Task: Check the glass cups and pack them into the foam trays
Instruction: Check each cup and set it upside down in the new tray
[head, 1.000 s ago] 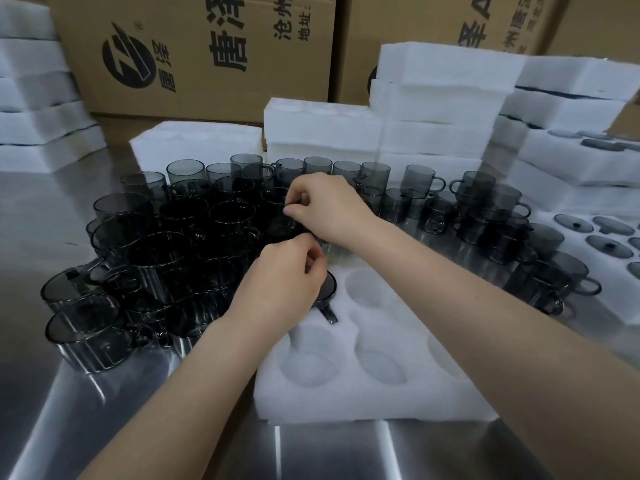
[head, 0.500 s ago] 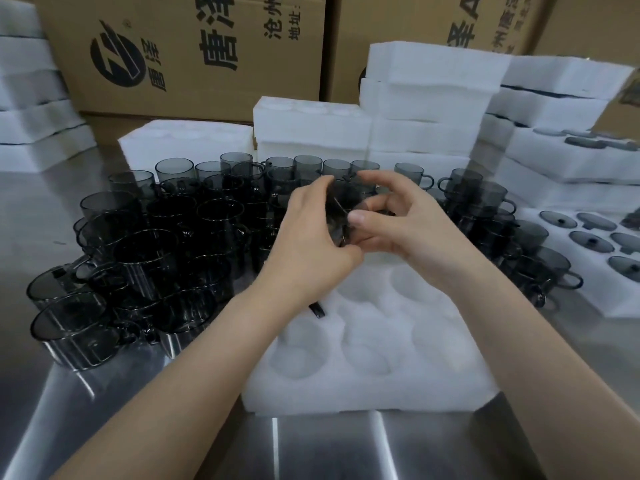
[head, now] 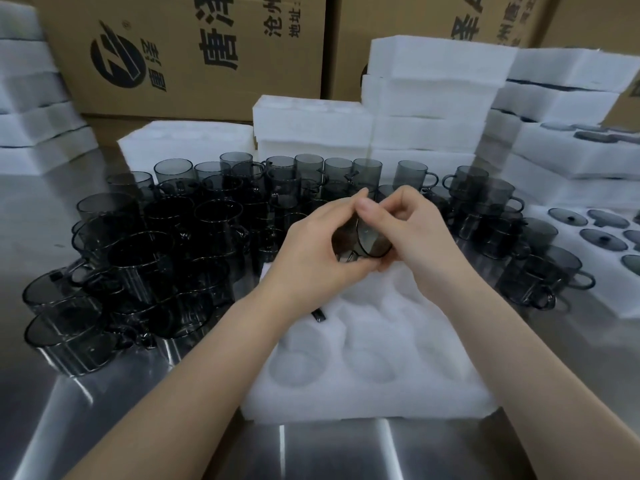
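Observation:
Both my hands hold one smoky grey glass cup (head: 369, 239) above the far end of a white foam tray (head: 367, 403). My left hand (head: 311, 251) grips its left side, fingers curled round the wall. My right hand (head: 412, 233) pinches the rim from the right, thumb on top. The cup lies tilted, its mouth turned toward me. The tray has round pockets; a dark cup handle (head: 319, 315) sticks out of one pocket under my left wrist, the rest of that cup hidden. Many more grey cups (head: 166, 244) crowd the steel table to the left and behind.
More cups (head: 526, 268) stand right of the tray. A foam tray with glass lids (head: 602, 237) lies at far right. Stacks of white foam trays (head: 426, 98) rise behind and at far left (head: 31, 116). Cardboard boxes (head: 194, 53) line the back.
My right hand lifted a cup from the group behind the tray; both hands now hold it together above the tray and have turned it, mouth toward me.

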The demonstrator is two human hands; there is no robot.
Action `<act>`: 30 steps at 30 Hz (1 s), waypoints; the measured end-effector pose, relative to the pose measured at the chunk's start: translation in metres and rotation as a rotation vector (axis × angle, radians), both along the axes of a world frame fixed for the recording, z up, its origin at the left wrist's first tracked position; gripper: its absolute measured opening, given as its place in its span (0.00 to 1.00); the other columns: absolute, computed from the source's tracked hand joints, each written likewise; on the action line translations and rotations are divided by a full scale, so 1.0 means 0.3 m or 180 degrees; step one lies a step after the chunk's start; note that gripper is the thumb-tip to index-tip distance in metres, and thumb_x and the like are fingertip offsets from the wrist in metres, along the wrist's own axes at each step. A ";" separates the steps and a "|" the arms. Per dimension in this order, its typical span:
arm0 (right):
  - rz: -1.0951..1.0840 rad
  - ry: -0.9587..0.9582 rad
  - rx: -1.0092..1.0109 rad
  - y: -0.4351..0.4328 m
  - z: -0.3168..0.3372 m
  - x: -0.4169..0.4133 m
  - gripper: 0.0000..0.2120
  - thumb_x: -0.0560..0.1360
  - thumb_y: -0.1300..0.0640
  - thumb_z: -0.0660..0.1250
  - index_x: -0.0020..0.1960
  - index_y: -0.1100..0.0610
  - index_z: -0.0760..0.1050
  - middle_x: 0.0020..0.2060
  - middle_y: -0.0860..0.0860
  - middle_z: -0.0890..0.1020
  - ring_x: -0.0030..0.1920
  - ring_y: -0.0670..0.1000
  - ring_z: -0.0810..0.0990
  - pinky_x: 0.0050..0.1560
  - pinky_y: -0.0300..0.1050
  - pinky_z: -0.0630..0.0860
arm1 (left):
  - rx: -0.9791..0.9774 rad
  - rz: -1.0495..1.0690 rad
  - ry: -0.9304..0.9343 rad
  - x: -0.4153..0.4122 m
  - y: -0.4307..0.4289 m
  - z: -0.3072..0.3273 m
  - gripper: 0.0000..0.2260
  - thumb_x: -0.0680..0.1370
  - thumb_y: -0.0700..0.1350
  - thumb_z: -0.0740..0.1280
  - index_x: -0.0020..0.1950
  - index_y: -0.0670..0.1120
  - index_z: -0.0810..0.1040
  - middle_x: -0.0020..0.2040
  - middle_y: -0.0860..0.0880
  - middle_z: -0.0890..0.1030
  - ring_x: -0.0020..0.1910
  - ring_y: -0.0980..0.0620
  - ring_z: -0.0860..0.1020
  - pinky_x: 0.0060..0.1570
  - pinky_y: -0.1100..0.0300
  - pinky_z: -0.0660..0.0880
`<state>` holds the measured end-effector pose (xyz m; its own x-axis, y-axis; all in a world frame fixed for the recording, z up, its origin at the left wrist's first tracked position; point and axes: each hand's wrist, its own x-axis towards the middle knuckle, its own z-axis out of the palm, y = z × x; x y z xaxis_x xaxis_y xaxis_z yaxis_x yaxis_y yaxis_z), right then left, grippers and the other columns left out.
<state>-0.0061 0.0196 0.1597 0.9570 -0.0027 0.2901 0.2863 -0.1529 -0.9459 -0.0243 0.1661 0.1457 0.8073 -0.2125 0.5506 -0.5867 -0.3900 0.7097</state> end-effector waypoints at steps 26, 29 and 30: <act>-0.0153 -0.0373 -0.0298 0.023 -0.026 0.002 0.17 0.72 0.43 0.70 0.41 0.52 0.65 0.30 0.46 0.74 0.24 0.44 0.72 0.19 0.38 0.67 | -0.0029 -0.0159 0.0152 0.000 0.005 -0.008 0.27 0.65 0.45 0.78 0.63 0.54 0.75 0.53 0.61 0.81 0.53 0.65 0.77 0.55 0.68 0.72; 0.0047 -0.0146 0.0323 -0.001 -0.019 0.009 0.14 0.79 0.46 0.63 0.40 0.54 0.72 0.29 0.50 0.76 0.22 0.49 0.71 0.21 0.39 0.65 | -0.0212 -0.0226 0.0192 -0.003 0.012 -0.006 0.27 0.65 0.50 0.76 0.62 0.54 0.73 0.54 0.60 0.81 0.56 0.63 0.78 0.59 0.62 0.74; 0.0191 -0.0022 0.0582 -0.010 -0.015 0.010 0.15 0.80 0.46 0.61 0.42 0.55 0.75 0.31 0.53 0.78 0.22 0.50 0.70 0.23 0.40 0.66 | -0.0322 -0.0216 0.0208 -0.001 0.016 -0.006 0.26 0.65 0.51 0.76 0.61 0.55 0.72 0.55 0.59 0.81 0.57 0.62 0.78 0.60 0.60 0.74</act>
<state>-0.0032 0.0168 0.1553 0.9550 0.0010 0.2965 0.2962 0.0390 -0.9543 -0.0245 0.1710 0.1438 0.8278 -0.2138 0.5187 -0.5605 -0.2754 0.7810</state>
